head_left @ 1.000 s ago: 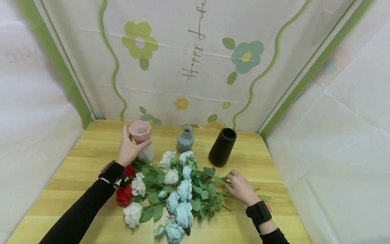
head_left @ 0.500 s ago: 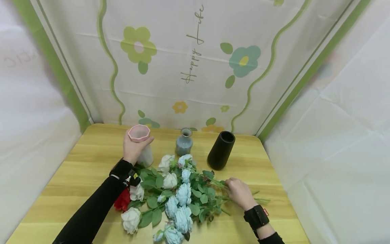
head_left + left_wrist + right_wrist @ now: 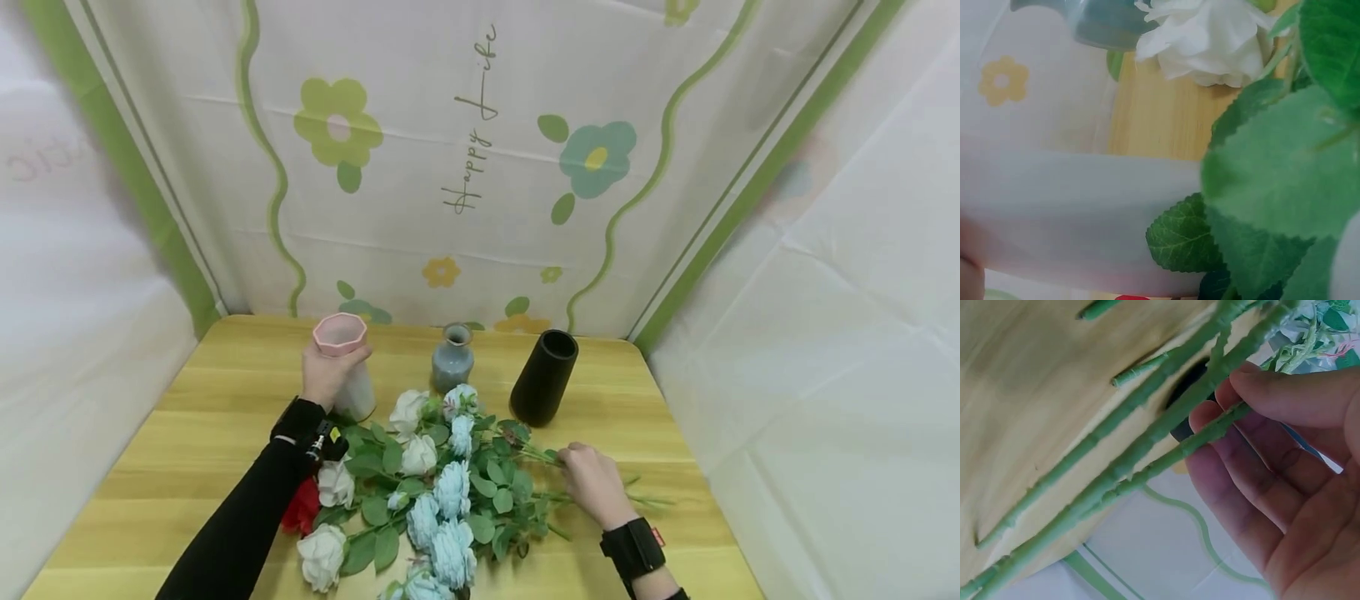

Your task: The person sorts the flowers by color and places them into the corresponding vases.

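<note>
My left hand (image 3: pixel 327 373) grips a tall vase (image 3: pixel 358 393), pink at the rim and white below, standing at the table's back left. In the left wrist view the white vase wall (image 3: pixel 1079 212) fills the lower left, with only a bit of the hand showing. My right hand (image 3: pixel 596 483) is at the stem end of the flower pile, pinching a thin green flower stem (image 3: pixel 1175 453) between thumb and fingers. Other stems run alongside. Light blue flowers (image 3: pixel 452 489), white roses (image 3: pixel 322 557) and a partly hidden red flower (image 3: pixel 302 504) lie with their leaves across the table.
Behind the flowers stand a small grey-blue vase (image 3: pixel 452 367) in the middle and a black vase (image 3: pixel 542 387) to its right. The wooden table (image 3: pixel 180 467) is enclosed by a printed curtain (image 3: pixel 420 225) behind and white sheets at both sides.
My left hand has closed from a spread pose round the pink and white vase. My right hand has hardly moved at the stems. The head view has tilted slightly upward.
</note>
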`<state>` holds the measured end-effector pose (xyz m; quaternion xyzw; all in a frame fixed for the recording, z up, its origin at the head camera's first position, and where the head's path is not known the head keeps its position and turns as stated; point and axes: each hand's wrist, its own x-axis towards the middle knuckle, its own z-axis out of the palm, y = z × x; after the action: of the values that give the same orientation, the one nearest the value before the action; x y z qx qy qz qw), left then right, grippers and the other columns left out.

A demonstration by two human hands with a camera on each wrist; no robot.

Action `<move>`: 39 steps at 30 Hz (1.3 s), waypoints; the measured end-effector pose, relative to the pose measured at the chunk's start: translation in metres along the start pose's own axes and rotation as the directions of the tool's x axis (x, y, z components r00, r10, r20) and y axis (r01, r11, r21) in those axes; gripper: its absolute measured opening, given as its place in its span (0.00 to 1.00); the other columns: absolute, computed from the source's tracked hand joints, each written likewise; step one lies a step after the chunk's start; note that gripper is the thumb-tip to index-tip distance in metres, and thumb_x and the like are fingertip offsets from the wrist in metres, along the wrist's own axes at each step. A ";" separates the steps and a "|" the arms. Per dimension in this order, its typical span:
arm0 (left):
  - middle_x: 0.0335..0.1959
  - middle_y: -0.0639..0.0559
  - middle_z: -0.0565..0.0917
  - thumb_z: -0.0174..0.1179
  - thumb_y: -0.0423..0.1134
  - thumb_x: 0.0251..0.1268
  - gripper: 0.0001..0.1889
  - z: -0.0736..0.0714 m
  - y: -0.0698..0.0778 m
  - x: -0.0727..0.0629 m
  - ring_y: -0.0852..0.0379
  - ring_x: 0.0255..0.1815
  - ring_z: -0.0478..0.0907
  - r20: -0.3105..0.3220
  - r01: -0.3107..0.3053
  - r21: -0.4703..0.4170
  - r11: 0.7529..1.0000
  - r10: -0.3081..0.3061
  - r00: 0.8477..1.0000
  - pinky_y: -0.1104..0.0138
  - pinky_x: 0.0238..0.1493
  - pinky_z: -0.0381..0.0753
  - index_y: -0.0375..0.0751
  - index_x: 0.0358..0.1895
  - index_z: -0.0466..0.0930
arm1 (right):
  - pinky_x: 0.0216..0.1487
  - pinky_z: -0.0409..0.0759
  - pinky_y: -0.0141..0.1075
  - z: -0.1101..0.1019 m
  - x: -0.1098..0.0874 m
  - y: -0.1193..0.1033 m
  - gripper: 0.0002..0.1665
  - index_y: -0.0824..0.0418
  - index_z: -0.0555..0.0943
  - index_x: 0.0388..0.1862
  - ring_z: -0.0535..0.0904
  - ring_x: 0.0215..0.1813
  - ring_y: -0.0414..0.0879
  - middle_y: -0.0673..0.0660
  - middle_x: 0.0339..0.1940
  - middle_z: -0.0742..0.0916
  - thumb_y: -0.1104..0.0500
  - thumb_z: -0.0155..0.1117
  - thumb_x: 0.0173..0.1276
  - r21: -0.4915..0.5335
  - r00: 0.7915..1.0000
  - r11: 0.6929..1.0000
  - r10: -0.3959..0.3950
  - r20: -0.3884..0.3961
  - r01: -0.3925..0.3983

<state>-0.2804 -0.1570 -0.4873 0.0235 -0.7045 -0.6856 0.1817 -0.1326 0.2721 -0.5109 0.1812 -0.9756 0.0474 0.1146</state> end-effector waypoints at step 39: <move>0.50 0.39 0.78 0.76 0.31 0.49 0.35 0.008 -0.008 -0.006 0.54 0.47 0.75 0.049 -0.033 -0.025 0.999 0.034 0.998 0.67 0.45 0.76 0.34 0.63 0.72 | 0.32 0.78 0.33 0.047 0.039 0.048 0.16 0.47 0.82 0.60 0.81 0.39 0.41 0.47 0.47 0.84 0.56 0.58 0.77 -0.041 0.814 0.997 -0.076 -0.575 0.064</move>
<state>-0.2789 -0.1481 -0.4966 -0.0076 -0.7007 -0.6914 0.1760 -0.1951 0.2976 -0.5495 0.1931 -0.8883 0.0861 0.4077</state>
